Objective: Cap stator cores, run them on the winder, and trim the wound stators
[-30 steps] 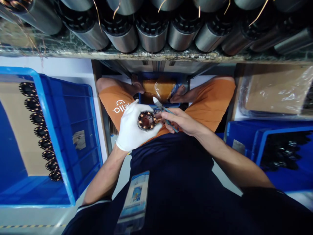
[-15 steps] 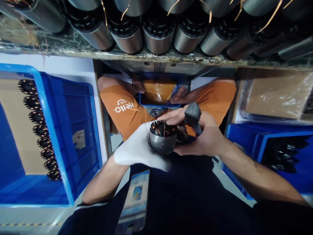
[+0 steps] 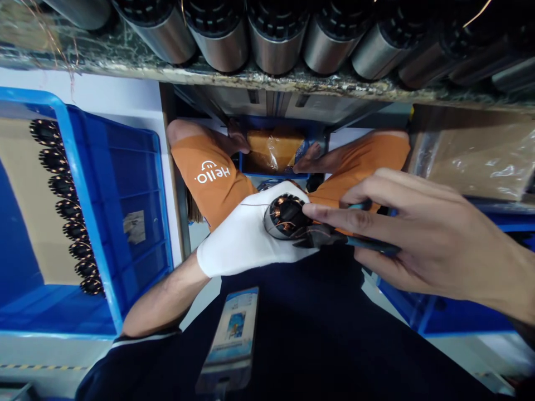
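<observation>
My left hand [image 3: 238, 242], in a white glove, is wrapped round a motor stator [image 3: 288, 214] with a metal shell, black slotted insulation and copper windings. The stator's open end faces up towards me, and a thin loose copper wire runs from it across the glove. My bare right hand [image 3: 422, 234] is closed on pliers [image 3: 321, 236] with dark jaws and teal handles. The jaws lie at the stator's lower right rim; whether they grip a wire I cannot tell. My right index fingertip touches or nearly touches the rim.
Metal-shelled stators [image 3: 276, 50] line the worn bench edge [image 3: 267, 83] ahead. On the left a blue crate [image 3: 119, 189] holds cardboard and a row of wound cores [image 3: 71, 228]. To the right are a plastic-wrapped carton [image 3: 472, 150] and another blue crate [image 3: 460, 320]. A badge [image 3: 232, 334] hangs at my chest.
My left hand has turned the stator from side-on to end-up. My right hand has moved right and nearer the camera, and the pliers' jaws now point left at the stator rim.
</observation>
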`<state>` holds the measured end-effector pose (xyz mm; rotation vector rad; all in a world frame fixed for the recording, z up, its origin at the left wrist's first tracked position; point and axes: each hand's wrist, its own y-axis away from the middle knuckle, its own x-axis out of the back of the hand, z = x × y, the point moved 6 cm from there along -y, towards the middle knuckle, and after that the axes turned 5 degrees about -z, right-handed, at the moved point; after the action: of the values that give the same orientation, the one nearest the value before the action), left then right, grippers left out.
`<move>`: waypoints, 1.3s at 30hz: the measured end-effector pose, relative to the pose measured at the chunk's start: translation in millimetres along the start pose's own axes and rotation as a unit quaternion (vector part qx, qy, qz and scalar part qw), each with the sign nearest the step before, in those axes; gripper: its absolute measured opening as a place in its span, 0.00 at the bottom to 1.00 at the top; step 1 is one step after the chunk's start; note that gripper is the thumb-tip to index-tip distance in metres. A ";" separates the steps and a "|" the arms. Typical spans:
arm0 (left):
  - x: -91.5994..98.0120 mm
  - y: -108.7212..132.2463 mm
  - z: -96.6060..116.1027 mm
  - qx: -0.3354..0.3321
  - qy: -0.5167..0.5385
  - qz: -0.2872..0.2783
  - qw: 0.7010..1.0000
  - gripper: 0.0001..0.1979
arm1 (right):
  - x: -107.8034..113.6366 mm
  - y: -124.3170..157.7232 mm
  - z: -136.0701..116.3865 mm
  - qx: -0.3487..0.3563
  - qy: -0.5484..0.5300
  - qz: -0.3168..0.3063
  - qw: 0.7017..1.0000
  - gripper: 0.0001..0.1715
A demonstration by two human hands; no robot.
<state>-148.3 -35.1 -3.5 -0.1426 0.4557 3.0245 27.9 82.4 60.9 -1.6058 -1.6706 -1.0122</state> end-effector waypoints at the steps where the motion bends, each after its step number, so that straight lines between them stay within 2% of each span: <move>1: -0.9 -0.3 -0.8 0.008 -0.009 0.006 1.000 0.19 | 0.0 1.4 -1.2 0.002 0.036 -0.001 0.999 0.39; 3: -2.6 -0.8 -3.9 0.022 -0.016 0.022 0.999 0.18 | -0.5 3.2 -1.3 -0.011 0.065 -0.004 0.998 0.38; 7: -2.2 -2.9 -6.1 0.020 -0.051 0.093 0.994 0.19 | -3.9 -0.7 3.8 -0.066 -0.040 -0.011 0.997 0.39; 10: -0.9 -5.1 0.0 0.033 -0.137 0.153 0.978 0.17 | -4.8 -6.5 3.5 -0.082 -0.082 -0.001 0.993 0.43; 15: -1.7 -6.8 13.8 0.052 -0.261 0.210 0.941 0.21 | -7.3 -8.2 -2.2 -0.092 -0.039 0.026 0.995 0.42; 18: -3.7 -6.7 16.7 0.047 -0.291 0.216 0.931 0.20 | -10.8 -4.9 -6.8 -0.096 0.025 0.041 0.994 0.42; 22: -6.8 -9.2 11.6 0.060 -0.290 0.195 0.935 0.20 | -17.7 -0.3 -10.2 -0.104 0.104 0.051 0.988 0.41; 24: -6.9 -12.0 3.6 0.081 -0.283 0.190 0.937 0.20 | -23.0 -0.9 -6.0 -0.104 0.101 0.056 0.988 0.40; 26: -5.2 -16.1 -9.9 0.112 -0.272 0.184 0.938 0.21 | -31.6 -4.6 7.2 -0.116 0.041 0.051 0.991 0.37; 29: -1.1 -23.5 -36.3 0.142 -0.205 0.171 0.953 0.18 | -51.5 -13.4 37.5 -0.155 -0.140 0.022 0.978 0.31; 31: -1.5 -28.1 -51.7 0.129 -0.089 0.152 0.976 0.17 | -63.3 -19.3 51.8 -0.167 -0.228 0.016 0.959 0.29; 33: -8.7 -29.7 -62.7 0.120 0.076 0.110 0.984 0.18 | -68.9 -24.9 54.6 -0.157 -0.254 0.029 0.954 0.35; 35: -23.5 -27.2 -65.8 0.120 0.234 0.047 0.964 0.17 | -68.6 -29.1 47.7 -0.134 -0.254 0.056 0.956 0.45; 36: -30.6 -24.6 -64.5 0.118 0.286 0.022 0.951 0.17 | -66.5 -29.6 43.6 -0.126 -0.255 0.073 0.956 0.45; 38: -37.3 -18.7 -60.8 0.099 0.327 0.015 0.940 0.22 | -64.1 -26.7 41.3 -0.133 -0.264 0.084 0.952 0.36; 39: -34.4 -15.6 -59.9 0.079 0.303 0.040 0.949 0.26 | -66.5 -23.6 44.6 -0.149 -0.274 0.068 0.948 0.32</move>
<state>-108.0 -40.3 -61.4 -1.0797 0.7533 2.9476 13.8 85.3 -21.4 -2.3344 -1.7728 -0.8206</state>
